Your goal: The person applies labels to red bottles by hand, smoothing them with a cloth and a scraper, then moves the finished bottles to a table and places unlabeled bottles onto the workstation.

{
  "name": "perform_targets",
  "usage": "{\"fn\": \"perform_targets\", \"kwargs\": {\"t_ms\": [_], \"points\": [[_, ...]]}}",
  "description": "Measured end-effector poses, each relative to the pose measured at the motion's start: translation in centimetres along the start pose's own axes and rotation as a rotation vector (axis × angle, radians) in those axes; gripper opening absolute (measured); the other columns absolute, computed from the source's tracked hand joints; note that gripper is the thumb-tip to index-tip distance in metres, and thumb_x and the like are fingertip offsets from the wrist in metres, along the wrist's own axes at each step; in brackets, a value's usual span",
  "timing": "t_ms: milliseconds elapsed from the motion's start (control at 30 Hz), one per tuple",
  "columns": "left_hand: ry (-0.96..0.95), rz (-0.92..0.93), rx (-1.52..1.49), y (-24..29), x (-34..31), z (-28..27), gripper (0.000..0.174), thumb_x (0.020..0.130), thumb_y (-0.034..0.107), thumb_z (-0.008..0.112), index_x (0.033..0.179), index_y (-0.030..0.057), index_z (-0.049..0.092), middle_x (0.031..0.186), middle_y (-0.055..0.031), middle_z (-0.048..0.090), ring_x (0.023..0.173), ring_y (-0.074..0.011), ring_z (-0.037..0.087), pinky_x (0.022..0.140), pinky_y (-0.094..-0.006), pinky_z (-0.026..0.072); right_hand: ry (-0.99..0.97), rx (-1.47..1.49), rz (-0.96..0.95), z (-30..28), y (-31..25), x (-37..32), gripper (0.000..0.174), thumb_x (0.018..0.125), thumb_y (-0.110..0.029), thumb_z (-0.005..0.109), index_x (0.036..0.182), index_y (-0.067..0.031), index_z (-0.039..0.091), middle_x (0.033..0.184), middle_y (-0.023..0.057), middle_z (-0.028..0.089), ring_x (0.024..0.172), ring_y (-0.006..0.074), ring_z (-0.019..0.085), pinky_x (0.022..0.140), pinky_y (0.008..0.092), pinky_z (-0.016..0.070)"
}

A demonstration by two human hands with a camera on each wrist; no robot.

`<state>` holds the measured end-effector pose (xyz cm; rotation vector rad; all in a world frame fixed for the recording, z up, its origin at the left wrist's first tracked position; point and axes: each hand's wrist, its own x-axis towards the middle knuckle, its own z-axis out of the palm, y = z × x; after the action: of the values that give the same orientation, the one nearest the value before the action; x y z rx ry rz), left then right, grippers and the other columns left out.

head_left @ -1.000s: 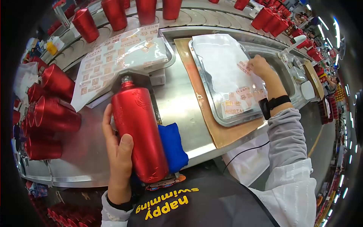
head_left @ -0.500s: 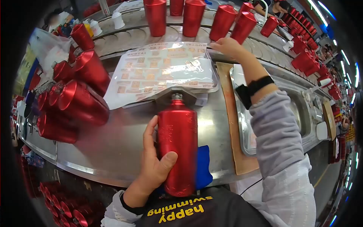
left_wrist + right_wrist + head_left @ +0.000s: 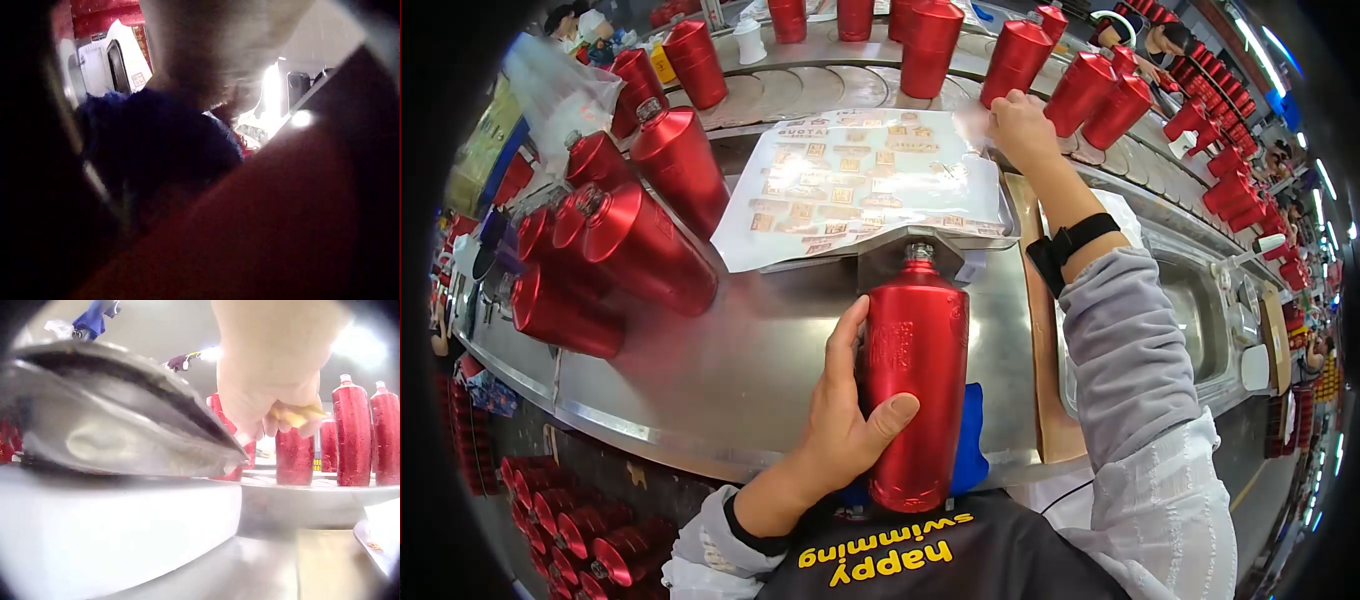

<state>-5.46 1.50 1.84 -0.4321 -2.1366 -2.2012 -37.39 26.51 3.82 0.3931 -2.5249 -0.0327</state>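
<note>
My left hand (image 3: 835, 430) holds a red bottle (image 3: 915, 390), thumb on its near side, other fingers partly hidden along its left side. The bottle's neck meets a metal holder (image 3: 880, 265) in front of a tray with a printed sheet (image 3: 840, 180). Beyond that sheet's far right corner is my right hand (image 3: 1025, 130); in the right wrist view its curled fingers pinch a small yellowish piece (image 3: 294, 415). A blue cloth (image 3: 970, 440) lies beside the bottle. The left wrist view is mostly dark, with the blue cloth (image 3: 156, 137) in it.
Several red bottles (image 3: 650, 240) lean in a group at the left. More red bottles (image 3: 930, 50) stand on the curved conveyor (image 3: 830, 88) behind the tray. To the right are a brown board (image 3: 1045, 400) and a sink (image 3: 1190, 310). Other people are at the back.
My right hand has moved from the right-hand tray to the far right corner of the printed sheet. My left hand keeps its hold on the bottle. The head view has turned.
</note>
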Motion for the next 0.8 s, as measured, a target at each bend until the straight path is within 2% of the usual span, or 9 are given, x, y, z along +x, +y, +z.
{"fn": "perform_targets", "kwargs": {"t_ms": [100,267,333,433,533,567,667,700,800], "points": [[-0.065,-0.108,0.077,1.9,0.3,-1.7,0.082,0.093,0.049,0.061,0.149,0.0005,0.025,0.140,-0.0227,0.042,0.122,-0.0326,0.050,0.103,-0.0407,0.0409,0.079,0.060,-0.097,-2.3,0.2,-0.2,0.013,0.087,-0.017,0.063,0.094,-0.0063,0.066,0.108,0.0094,0.060,0.107,0.0333,0.057,0.082,0.0436,0.0509],[0.064,0.280,0.715,7.9,5.8,-5.3,0.055,0.090,0.031,0.064,0.133,0.0001,0.050,0.131,-0.0250,0.050,0.122,-0.0347,0.049,0.100,-0.0413,0.0407,0.127,0.364,-0.483,-11.3,-2.4,-1.7,0.007,0.086,-0.008,0.065,0.089,-0.0021,0.061,0.108,0.0120,0.058,0.102,0.0327,0.057,0.086,0.0395,0.0486],[0.158,0.665,0.970,9.3,9.6,-4.3,0.050,0.086,0.021,0.064,0.131,0.0023,0.054,0.129,-0.0205,0.054,0.120,-0.0339,0.052,0.107,-0.0411,0.0343,0.096,0.453,-0.585,-15.1,-3.9,-2.6,0.008,0.086,-0.006,0.065,0.087,-0.0009,0.059,0.109,0.0126,0.058,0.102,0.0322,0.058,0.086,0.0380,0.0481],[0.125,0.769,1.030,9.9,12.8,-1.1,0.042,0.084,0.020,0.065,0.121,0.0014,0.059,0.119,-0.0221,0.058,0.117,-0.0376,0.053,0.108,-0.0440,0.0328,0.021,0.592,-0.654,-19.0,-5.5,-3.9,0.009,0.086,-0.006,0.064,0.087,0.0005,0.057,0.111,0.0109,0.058,0.100,0.0265,0.059,0.084,0.0336,0.0475],[0.061,0.812,1.133,9.5,15.0,0.6,0.032,0.083,0.018,0.065,0.109,-0.0001,0.064,0.108,-0.0224,0.062,0.113,-0.0385,0.054,0.109,-0.0457,0.0327,-0.134,0.724,-0.473,-21.6,-5.5,-5.7,0.012,0.088,-0.008,0.064,0.085,0.0008,0.056,0.109,0.0092,0.057,0.096,0.0193,0.059,0.081,0.0296,0.0473],[0.052,0.767,1.095,9.6,15.3,0.7,0.021,0.086,0.017,0.063,0.098,0.0000,0.065,0.095,-0.0155,0.066,0.102,-0.0289,0.060,0.101,-0.0409,0.0411,-0.033,0.788,-0.452,-20.9,-4.6,-6.1,0.022,0.086,-0.019,0.071,0.097,-0.0006,0.065,0.095,0.0096,0.061,0.086,0.0244,0.062,0.077,0.0337,0.0485],[0.006,0.426,0.511,9.3,15.3,1.2,0.016,0.090,0.016,0.062,0.094,0.0004,0.065,0.089,-0.0082,0.067,0.090,-0.0163,0.062,0.089,-0.0320,0.0480,-0.247,1.331,-0.004,-20.0,-4.0,-10.2,0.031,0.093,-0.024,0.066,0.115,-0.0028,0.060,0.105,0.0033,0.060,0.090,0.0091,0.055,0.074,0.0240,0.0457],[-0.010,0.221,0.174,9.1,15.4,1.6,0.016,0.092,0.015,0.061,0.093,0.0001,0.066,0.091,-0.0041,0.066,0.086,-0.0080,0.060,0.080,-0.0252,0.0488,-0.308,1.457,0.130,-19.6,-4.4,-11.6,0.048,0.092,-0.031,0.069,0.126,0.0000,0.056,0.099,0.0015,0.062,0.085,0.0083,0.058,0.074,0.0267,0.0481],[-0.117,0.078,-0.195,8.5,15.3,2.2,0.017,0.091,0.015,0.061,0.095,-0.0008,0.066,0.094,-0.0041,0.067,0.087,-0.0081,0.059,0.082,-0.0246,0.0474,-0.116,1.877,0.463,-18.0,-7.5,-13.1,0.028,0.093,-0.026,0.068,0.112,-0.0057,0.063,0.092,-0.0019,0.061,0.081,0.0054,0.056,0.067,0.0222,0.0502]]}}
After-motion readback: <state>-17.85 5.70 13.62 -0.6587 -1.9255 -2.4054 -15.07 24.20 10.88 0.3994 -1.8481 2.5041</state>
